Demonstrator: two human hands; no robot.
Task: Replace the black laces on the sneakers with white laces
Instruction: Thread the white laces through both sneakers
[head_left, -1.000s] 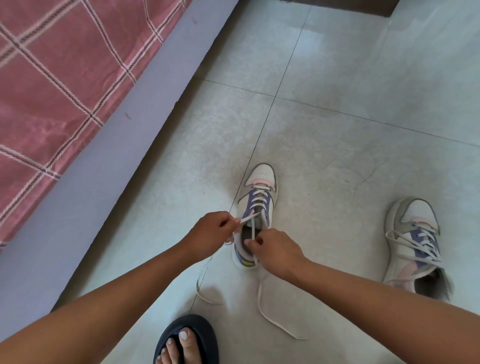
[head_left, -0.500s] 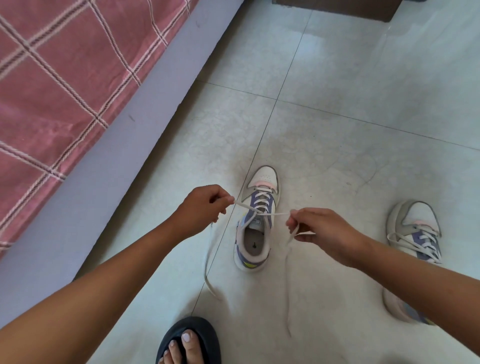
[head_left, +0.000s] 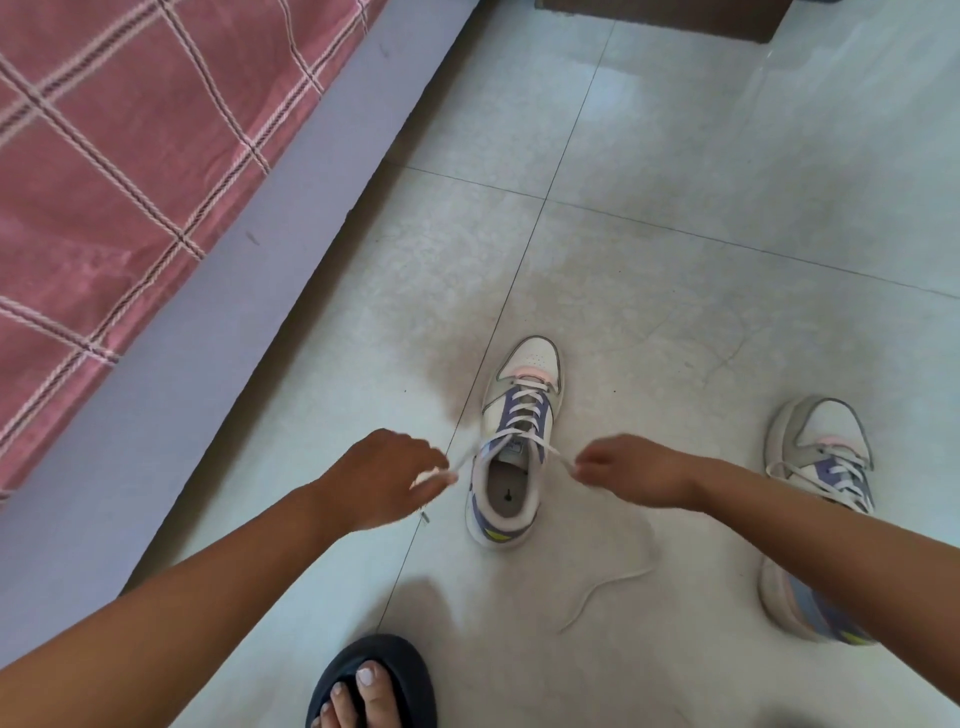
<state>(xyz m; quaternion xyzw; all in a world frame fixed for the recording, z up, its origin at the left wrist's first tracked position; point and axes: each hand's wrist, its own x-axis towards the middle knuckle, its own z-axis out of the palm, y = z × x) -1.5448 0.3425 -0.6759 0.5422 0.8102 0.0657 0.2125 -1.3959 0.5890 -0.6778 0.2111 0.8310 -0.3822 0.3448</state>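
Nearest the camera, at the bottom edge of the floor (head_left: 675, 260), a bare foot in a dark slipper (head_left: 371, 683). Just past it, a loose white lace end (head_left: 605, 587) lies curled on the tile, right of the middle sneaker's heel.

Both forearms reach in from the lower corners. Left hand (head_left: 382, 480) and right hand (head_left: 631, 470) are held apart, one on each side of the middle sneaker (head_left: 511, 447); each has its fingers curled onto one end of the white lace (head_left: 519, 418), drawn out sideways from the top eyelets. Motion blur on both hands; exact finger placement not readable.

Middle sneaker stands upright on the tile, toe pointing away, white lace crossed up its purple tongue. Second sneaker (head_left: 818, 467) sits well apart toward the floor's right edge, also white-laced, its heel part hidden behind the right forearm.

Far left: a bed with pink checked cover (head_left: 130, 156) above a grey-lilac bed frame (head_left: 249, 291).
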